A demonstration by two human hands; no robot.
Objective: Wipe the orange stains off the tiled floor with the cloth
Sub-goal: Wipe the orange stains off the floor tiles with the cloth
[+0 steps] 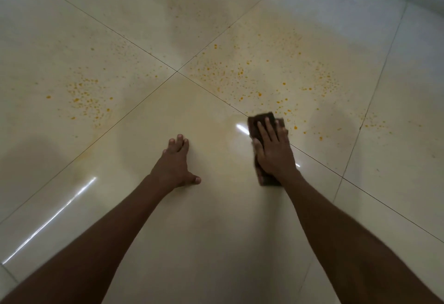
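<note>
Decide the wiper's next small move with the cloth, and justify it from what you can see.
Probably push the cloth forward and right under the right hand: orange stains begin just past its far edge, while the tile under it looks clean. The left hand rests on the floor.

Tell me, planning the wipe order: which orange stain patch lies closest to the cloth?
The right patch, starting just beyond the cloth; the left patch lies farther away.

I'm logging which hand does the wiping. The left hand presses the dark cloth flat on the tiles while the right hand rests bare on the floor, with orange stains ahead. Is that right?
Not quite: the hands are swapped. In the head view, the right hand presses the dark cloth flat on the tiles, while the left hand rests bare on the floor. Orange stains do lie ahead.
</note>
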